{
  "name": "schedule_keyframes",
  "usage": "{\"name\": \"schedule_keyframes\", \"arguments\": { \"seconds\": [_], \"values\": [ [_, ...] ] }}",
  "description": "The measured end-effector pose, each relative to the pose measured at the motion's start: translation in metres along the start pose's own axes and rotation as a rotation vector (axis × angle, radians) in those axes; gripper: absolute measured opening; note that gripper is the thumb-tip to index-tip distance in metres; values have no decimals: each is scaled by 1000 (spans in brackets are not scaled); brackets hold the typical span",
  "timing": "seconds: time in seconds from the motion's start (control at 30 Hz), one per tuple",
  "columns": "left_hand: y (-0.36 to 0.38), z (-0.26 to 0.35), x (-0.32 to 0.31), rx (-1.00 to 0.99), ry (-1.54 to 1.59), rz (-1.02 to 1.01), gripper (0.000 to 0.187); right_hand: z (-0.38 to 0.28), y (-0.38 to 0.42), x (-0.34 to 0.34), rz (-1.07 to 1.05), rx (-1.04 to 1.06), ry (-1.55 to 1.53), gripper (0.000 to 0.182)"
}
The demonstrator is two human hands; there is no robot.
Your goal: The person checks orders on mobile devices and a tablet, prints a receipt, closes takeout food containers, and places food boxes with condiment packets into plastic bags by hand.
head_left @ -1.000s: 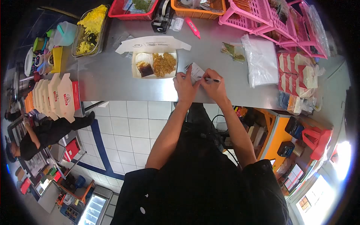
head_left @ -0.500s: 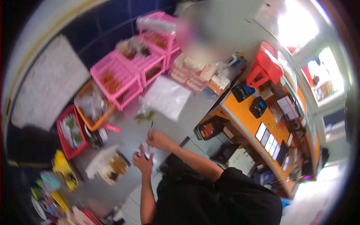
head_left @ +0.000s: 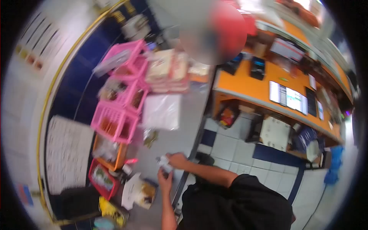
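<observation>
Paper slip (head_left: 164, 162): held low centre of frame, above the steel worktop (head_left: 168, 142).
Right hand (head_left: 177, 160): pinched on the slip.
Left hand (head_left: 165, 179): closed on the slip's lower end.
Food box (head_left: 141, 191): open, lower left, nearby.

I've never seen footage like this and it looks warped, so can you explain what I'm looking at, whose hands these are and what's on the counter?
One camera on a person's head looks down, and its wide lens bends and blurs the picture. The left hand and right hand are that person's own, bare, meeting around a small white slip of paper; the blur hides exactly how it is gripped. On the steel counter lie an open food box, pink baskets, a red basket, an orange basket and clear plastic bags. Beyond is an orange desk with screens.
</observation>
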State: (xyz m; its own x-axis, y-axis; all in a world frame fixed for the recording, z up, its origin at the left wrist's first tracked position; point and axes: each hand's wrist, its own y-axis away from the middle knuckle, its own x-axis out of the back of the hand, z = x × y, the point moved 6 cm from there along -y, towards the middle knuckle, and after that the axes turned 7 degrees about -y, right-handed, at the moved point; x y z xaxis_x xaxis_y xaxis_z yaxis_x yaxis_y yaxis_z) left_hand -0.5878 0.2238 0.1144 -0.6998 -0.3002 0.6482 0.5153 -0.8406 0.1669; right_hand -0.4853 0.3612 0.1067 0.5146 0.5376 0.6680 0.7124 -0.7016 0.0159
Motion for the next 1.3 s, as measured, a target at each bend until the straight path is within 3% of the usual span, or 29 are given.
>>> {"name": "schedule_keyframes", "arguments": {
  "seconds": [0.03, 0.1, 0.17, 0.27, 0.33, 0.43, 0.47, 0.5, 0.57, 0.6, 0.8, 0.97, 1.03, 1.23, 1.3],
  "values": [
    [15, 6, 5, 134, 252, -85, 61, 0, -5, -2, -25, -65, 17, 32],
    [36, -22, 6, 346, 354, -187, 48, 15, -26, -24, 61, 11, 126, 32],
    [64, -33, 10, 548, 656, -281, 41, 4, -44, -10, 63, 11, 225, 34],
    [90, -52, 18, 651, 939, -106, 41, -1, -57, 0, 56, -67, 18, 36],
    [112, -58, 22, 746, 1363, 81, 39, -2, -53, 5, 39, -41, -5, 36],
    [122, -92, 15, 611, 1747, 204, 33, 6, -44, -5, 78, 1, -63, 43],
    [114, -120, 1, 370, 1857, 63, 33, 0, -44, -7, -9, -37, 34, 58],
    [113, -111, 6, 475, 1822, 210, 36, 0, -45, -8, 65, 60, 2, 48],
    [101, -103, 13, 514, 1855, 411, 46, -9, -46, -7, -7, 113, 38, 52],
    [86, -100, 8, 418, 1907, 448, 48, -7, -44, -7, -18, 131, 0, 52],
    [36, -112, -16, 267, 1953, 741, 29, 7, -49, -1, -36, 209, -179, 46],
    [66, -109, -8, 276, 2032, 818, 27, 44, -58, -9, -9, 257, -482, 34],
    [96, -113, -9, 445, 1976, 760, 31, 44, -58, -5, 31, 269, -526, 34],
    [206, -172, 34, 727, 1552, 638, 44, 59, -63, -3, 146, 281, -505, 39],
    [218, -208, 54, 698, 1373, 639, 46, 56, -64, -3, 149, 277, -526, 40]
  ]
}}
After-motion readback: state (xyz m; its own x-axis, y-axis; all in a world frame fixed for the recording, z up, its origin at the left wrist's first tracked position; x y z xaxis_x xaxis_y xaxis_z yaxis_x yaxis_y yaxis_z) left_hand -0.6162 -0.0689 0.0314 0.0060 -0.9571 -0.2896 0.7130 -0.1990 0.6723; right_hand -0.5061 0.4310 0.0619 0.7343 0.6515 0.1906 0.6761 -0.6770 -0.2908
